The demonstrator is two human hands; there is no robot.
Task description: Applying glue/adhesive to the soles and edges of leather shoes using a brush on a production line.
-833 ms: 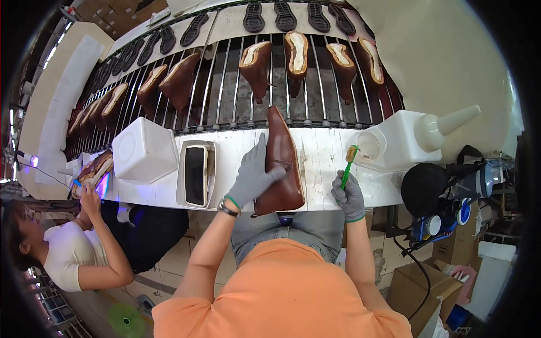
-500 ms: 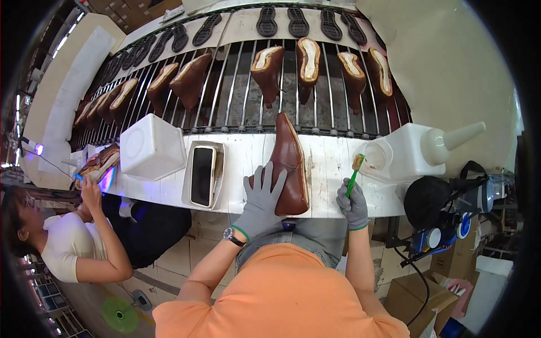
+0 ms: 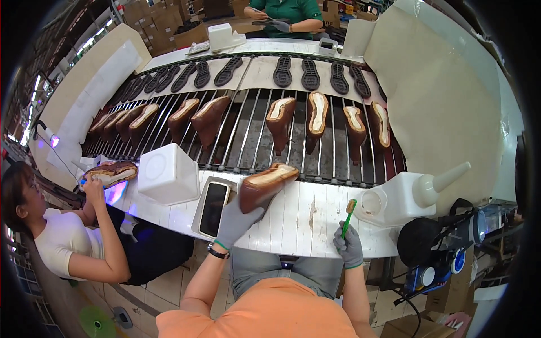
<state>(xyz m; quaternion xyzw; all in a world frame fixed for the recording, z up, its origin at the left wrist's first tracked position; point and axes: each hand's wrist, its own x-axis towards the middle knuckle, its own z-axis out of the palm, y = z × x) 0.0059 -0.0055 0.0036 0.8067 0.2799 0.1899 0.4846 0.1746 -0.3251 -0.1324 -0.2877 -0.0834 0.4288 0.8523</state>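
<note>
My left hand (image 3: 241, 221), in a grey glove with a wristwatch below it, grips a brown leather shoe upper (image 3: 260, 191) above the white bench. The shoe is tilted, its pale unsoled bottom turned upward, and it is slightly blurred. At the bench's near edge, my right hand (image 3: 349, 249), also gloved in grey, is closed around a green toothbrush (image 3: 347, 218). Its brown-stained bristles point up and away from me. Just right of the brush lies a white plastic bottle (image 3: 397, 197) with a long nozzle and a round opening in its side.
A phone (image 3: 214, 209) lies in a tray beside a white square container (image 3: 168, 173). Beyond the bench, several brown uppers (image 3: 280, 121) stand on a roller conveyor (image 3: 248, 141), with black soles (image 3: 283, 71) behind. Co-workers sit at left and across, handling shoe parts.
My left hand has lifted the shoe off the bench, shifted it left and turned its bottom upward. The view has tilted up, bringing in the person across. My right hand still holds the toothbrush.
</note>
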